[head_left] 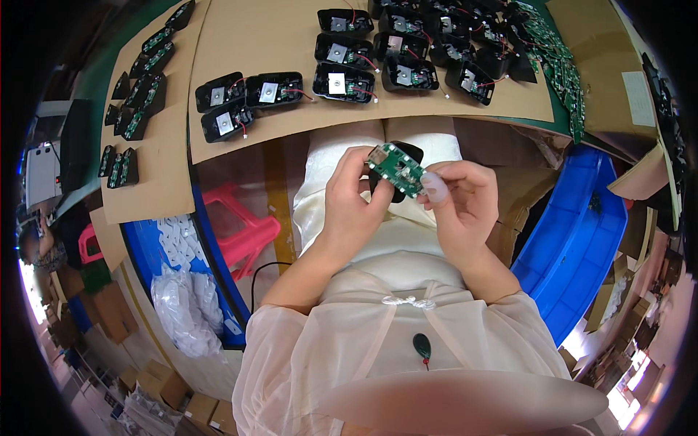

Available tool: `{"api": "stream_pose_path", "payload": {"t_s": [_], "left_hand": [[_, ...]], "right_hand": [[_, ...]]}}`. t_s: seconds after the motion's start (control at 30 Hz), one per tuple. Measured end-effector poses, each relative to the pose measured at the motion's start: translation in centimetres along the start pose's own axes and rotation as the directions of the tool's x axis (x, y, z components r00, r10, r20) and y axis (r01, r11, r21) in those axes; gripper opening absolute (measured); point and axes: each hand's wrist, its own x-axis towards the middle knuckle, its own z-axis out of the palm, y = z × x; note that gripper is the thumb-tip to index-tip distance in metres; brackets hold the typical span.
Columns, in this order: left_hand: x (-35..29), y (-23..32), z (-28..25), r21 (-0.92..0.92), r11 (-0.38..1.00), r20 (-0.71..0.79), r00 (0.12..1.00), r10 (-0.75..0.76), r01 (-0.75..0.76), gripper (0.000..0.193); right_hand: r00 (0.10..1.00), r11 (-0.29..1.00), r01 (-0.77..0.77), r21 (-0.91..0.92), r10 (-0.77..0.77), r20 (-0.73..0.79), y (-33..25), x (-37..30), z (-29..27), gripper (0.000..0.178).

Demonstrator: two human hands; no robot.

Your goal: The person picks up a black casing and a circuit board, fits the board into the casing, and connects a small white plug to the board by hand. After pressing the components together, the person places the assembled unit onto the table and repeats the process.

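Holding (left hand): the left hand (347, 200) grasps the left end of a green circuit board (396, 171), thumb below and fingers above.
Reaching (right hand): the right hand (469, 203) has its fingers bent in, tips at the board's right end; I cannot tell whether they pinch it. A pale translucent piece (435, 187) sits at these fingertips.
Green board: up between the 2 hands, above the lap and near the front edge of the surface, tilted with its right end lower; small components show on its face.
Black part: a dark piece (408, 150) shows behind the board, mostly hidden; I cannot tell whether the 2 are joined.
Cardboard-covered surface: the surface (265, 43) spreads beyond the hands.
Open black housings: 3 stand grouped on the left, among them a housing (225, 122) with a light square plate and a red wire; more are set closely in the middle and toward the right.
Board heap: loose green boards (556, 65) pile up on the far right, beside a cardboard box (618, 73).
Left-hand cardboard: small black pieces with green boards (145, 93) lie on it in slanting groups.
Blue bins: the left bin (138, 243) carries white pieces (178, 240) and clear plastic bags (185, 305); the right bin (574, 232) stands beside the person.
Pink stool: a stool (243, 225) is at the person's left, between the left bin and the lap.
Clothing: a sheer pale top (320, 349) with a dark oval pendant (422, 345).
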Motion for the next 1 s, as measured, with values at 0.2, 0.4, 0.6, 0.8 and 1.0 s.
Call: {"api": "stream_pose_path", "payload": {"t_s": [0.2,0.4,0.6,0.8,1.0], "left_hand": [[-0.1,0.2,0.1,-0.013,0.999,-0.023,0.999,-0.033,0.032,0.021],[-0.1,0.3,0.2,0.093,0.996,-0.041,0.999,0.011,-0.007,0.020],[-0.2,0.4,0.0,0.047,0.998,-0.026,0.999,-0.042,0.043,0.020],[0.0,1.3,-0.8,-0.306,0.923,0.142,0.970,-0.196,0.231,0.033],[-0.2,0.9,-0.6,-0.239,0.921,0.187,0.945,-0.268,0.309,0.039]], "right_hand": [[0.987,0.988,-0.156,-0.009,0.156,-0.048,-0.4,0.3,-0.4,0.019],[0.975,0.979,-0.202,0.030,0.204,-0.094,-0.1,0.5,-0.7,0.019],[0.980,0.983,-0.182,0.011,0.182,-0.074,0.3,0.5,-0.9,0.018],[0.960,0.960,-0.280,0.006,0.280,-0.003,0.6,-0.1,-1.4,0.018],[0.993,0.936,-0.078,-0.343,0.104,0.059,1.5,-0.1,-1.6,0.027]]}}
